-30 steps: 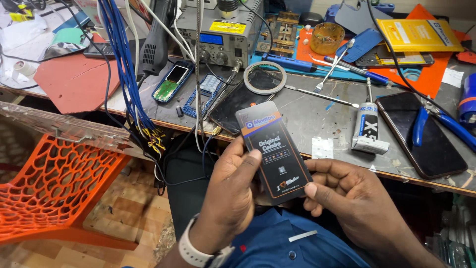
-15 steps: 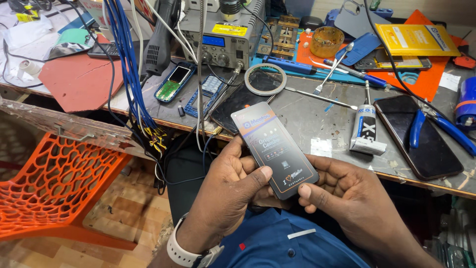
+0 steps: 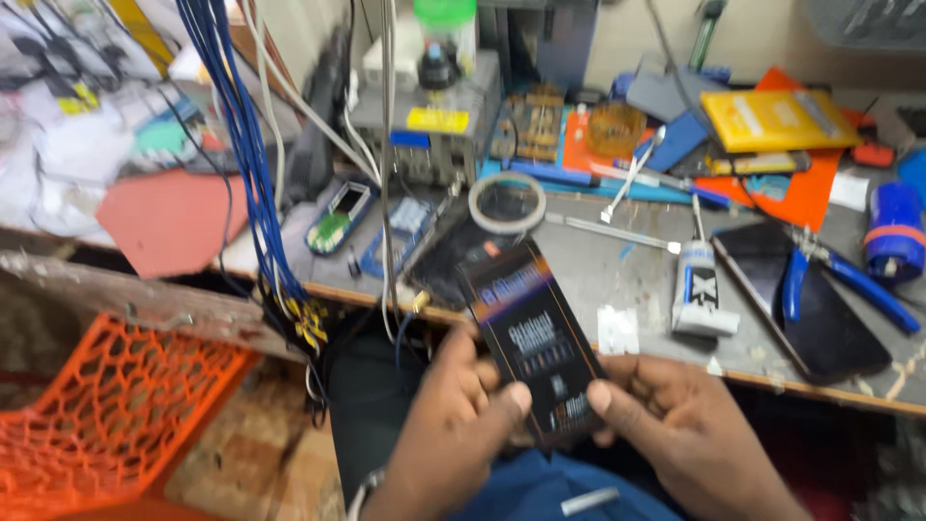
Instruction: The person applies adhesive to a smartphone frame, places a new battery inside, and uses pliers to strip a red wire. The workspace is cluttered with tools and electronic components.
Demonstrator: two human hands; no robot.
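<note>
Both hands hold a flat black packet (image 3: 535, 342) with blue and orange print, just in front of the near edge of the desk (image 3: 637, 280) and above the person's lap. The left hand (image 3: 453, 425) wraps the packet from the left side, its thumb pressed on the lower front face; its grip is closed on the packet. The right hand (image 3: 675, 425) meets the packet at the lower right edge, thumb tip on the front and fingers behind, so its grip is also clamped on it. The packet tilts, its top end leaning away to the left and toward the desk. The view is blurred, so the print cannot be made out.

On the desk just beyond the packet lies a roll of tape (image 3: 507, 201), with a dark phone screen (image 3: 453, 260) next to it. To the right stands a small white glue tube (image 3: 694, 294), and further right a black phone (image 3: 801, 299) lies flat with blue-handled pliers (image 3: 839, 280) resting across it. A yellow box (image 3: 776, 118) sits at the back on an orange mat (image 3: 801, 188). A bundle of blue wires (image 3: 241, 145) hangs down over the left part of the desk. An orange mesh chair (image 3: 106, 415) stands at the lower left, well apart from the hands.
</note>
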